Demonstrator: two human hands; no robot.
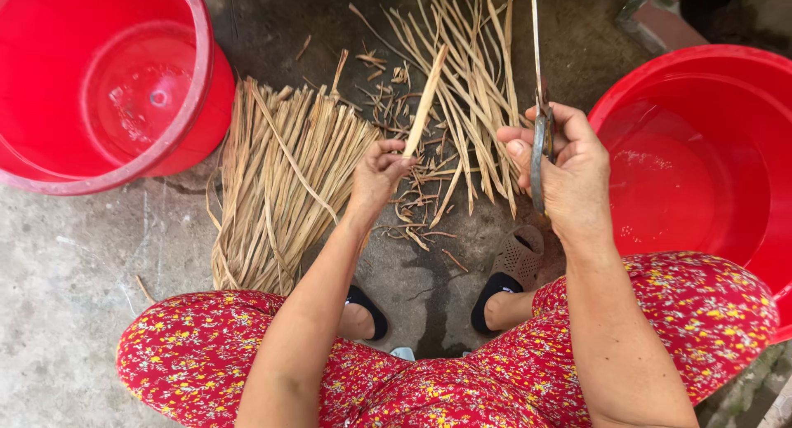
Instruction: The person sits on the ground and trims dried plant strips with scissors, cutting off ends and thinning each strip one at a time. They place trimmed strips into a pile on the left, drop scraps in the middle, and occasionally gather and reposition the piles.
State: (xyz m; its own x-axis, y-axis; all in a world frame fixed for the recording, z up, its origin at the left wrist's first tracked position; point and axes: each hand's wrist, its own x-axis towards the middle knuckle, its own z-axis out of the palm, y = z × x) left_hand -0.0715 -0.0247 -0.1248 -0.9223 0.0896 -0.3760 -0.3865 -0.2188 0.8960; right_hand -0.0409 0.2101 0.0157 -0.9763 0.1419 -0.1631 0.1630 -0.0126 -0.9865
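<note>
Squatting over a concrete floor (74, 312), the person is working at the centre of the frame. The left hand (378, 174) is pinching a single dry reed strip (425, 102) between thumb and fingertips, tilting it up and away so its length stands free of the litter below. The right hand (569, 176) is wrapped tight around the handles of a pair of scissors (539, 106), fingers pressed together, the blades pointing to the top edge and looking shut, held just beside the strip but not touching it. Lying left of centre is a neat bundle of strips (276, 189), laid parallel and within the left arm's reach. Spreading toward the top middle is a looser pile of longer strips (474, 73), with short trimmings (417, 201) scattered on the ground between the hands. A red bucket (99, 82) is sitting at the upper left, and a red basin (701, 172) at the right edge, both wet inside and flanking the worker.
</note>
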